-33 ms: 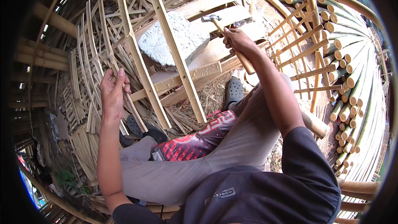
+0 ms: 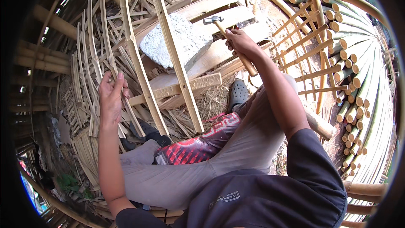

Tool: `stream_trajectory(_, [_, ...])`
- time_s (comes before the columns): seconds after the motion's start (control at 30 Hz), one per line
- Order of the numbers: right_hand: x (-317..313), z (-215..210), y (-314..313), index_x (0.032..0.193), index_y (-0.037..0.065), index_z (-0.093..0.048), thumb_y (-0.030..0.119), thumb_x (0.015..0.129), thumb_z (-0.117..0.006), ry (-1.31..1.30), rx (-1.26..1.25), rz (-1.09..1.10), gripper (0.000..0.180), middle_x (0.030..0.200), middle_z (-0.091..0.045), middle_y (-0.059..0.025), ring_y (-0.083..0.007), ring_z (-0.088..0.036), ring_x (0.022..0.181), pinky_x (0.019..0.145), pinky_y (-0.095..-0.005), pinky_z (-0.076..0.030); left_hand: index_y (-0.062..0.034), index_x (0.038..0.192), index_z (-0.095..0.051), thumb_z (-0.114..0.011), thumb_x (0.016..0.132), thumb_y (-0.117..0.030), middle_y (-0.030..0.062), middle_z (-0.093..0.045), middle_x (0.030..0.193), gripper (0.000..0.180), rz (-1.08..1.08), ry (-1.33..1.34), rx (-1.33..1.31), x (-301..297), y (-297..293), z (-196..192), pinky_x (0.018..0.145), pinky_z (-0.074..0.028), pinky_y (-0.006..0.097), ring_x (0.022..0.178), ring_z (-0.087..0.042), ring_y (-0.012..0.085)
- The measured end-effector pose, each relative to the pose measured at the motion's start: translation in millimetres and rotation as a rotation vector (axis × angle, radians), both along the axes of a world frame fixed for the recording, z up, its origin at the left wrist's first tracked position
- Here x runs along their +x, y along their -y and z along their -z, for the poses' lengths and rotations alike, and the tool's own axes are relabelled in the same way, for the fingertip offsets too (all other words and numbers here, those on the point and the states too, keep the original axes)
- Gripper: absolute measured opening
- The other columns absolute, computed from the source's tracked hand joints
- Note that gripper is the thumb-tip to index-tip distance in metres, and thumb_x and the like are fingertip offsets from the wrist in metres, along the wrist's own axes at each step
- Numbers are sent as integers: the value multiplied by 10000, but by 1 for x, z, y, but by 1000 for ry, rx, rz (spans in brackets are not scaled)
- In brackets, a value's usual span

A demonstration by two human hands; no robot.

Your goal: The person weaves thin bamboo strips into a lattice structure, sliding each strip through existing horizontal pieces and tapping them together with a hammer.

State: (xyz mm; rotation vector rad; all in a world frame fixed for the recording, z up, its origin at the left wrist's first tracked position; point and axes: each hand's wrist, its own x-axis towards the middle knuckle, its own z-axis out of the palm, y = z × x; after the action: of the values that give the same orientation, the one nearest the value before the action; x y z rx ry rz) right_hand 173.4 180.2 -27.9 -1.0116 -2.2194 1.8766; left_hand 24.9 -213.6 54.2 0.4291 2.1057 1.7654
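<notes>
A hammer (image 2: pixel 220 27) with a wooden handle and metal head is in my right hand (image 2: pixel 241 44), its fingers wrapped round the handle. The head hangs over the right side of a pale stone block (image 2: pixel 192 40). My left hand (image 2: pixel 110 101) is closed round a thin bamboo strip (image 2: pixel 134 118) at the left. Two wider bamboo strips, a left one (image 2: pixel 141 69) and a right one (image 2: pixel 182 78), slant toward me, the right one passing over the stone. Just below the stone, a bamboo crosspiece (image 2: pixel 204 82) meets these strips.
Split bamboo planks (image 2: pixel 217 2) lie beyond the stone. Stacked cut poles (image 2: pixel 360 63) fill the right, beside a slatted bamboo frame (image 2: pixel 310 52). Bamboo strips and scraps (image 2: pixel 80 97) cover the left. A patterned red-and-black cloth (image 2: pixel 185 152) lies between my legs.
The long strips and crosspiece have shifted slightly toward me and left. My left hand moved a little left with its strip. The hammer moved slightly left, still held.
</notes>
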Motion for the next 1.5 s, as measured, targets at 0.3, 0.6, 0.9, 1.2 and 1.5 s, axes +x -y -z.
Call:
stream_trajectory(0.3, [-21,32,8,1097,-29,-654,349,1008,-538,73,614,-112,405,838,-696,-184,-273,-683,716,672,-405,-536,-1,1156,-558,-632,971,-124,4,-580,778,234,193,-257,-436,-25,54,-68,531,-422,201,620,-508,46])
stream_trajectory(0.6, [-18,55,-3,890,-54,-671,253,902,-615,108,776,-103,312,830,-677,-290,-421,-694,814,715,-470,-542,-21,1108,-642,-771,769,-119,138,-644,937,376,408,-805,-901,8,79,-180,734,-489,346,809,-614,259])
stream_trajectory(0.9, [-22,55,-4,876,-65,-704,356,915,-620,232,567,-199,431,820,-712,-240,-379,-714,823,779,-449,-561,-33,970,-658,-742,736,-127,163,-660,822,267,532,-891,-1219,75,58,-257,777,-436,472,858,-587,406])
stream_trajectory(1.2, [-4,21,3,974,-42,-686,394,866,-684,306,836,-167,449,978,-695,-278,-426,-683,924,791,-484,-552,-36,947,-662,-761,707,-79,168,-662,809,263,569,-966,-1276,80,72,-270,753,-437,475,832,-610,398])
stream_trajectory(1.5, [0,-218,54,1179,-2,-583,389,871,-755,-993,884,84,526,1089,-709,-192,-308,-717,968,819,-405,-587,-68,980,-668,-787,678,-60,114,-662,887,325,529,-1048,-1387,103,58,-292,822,-425,450,898,-574,346])
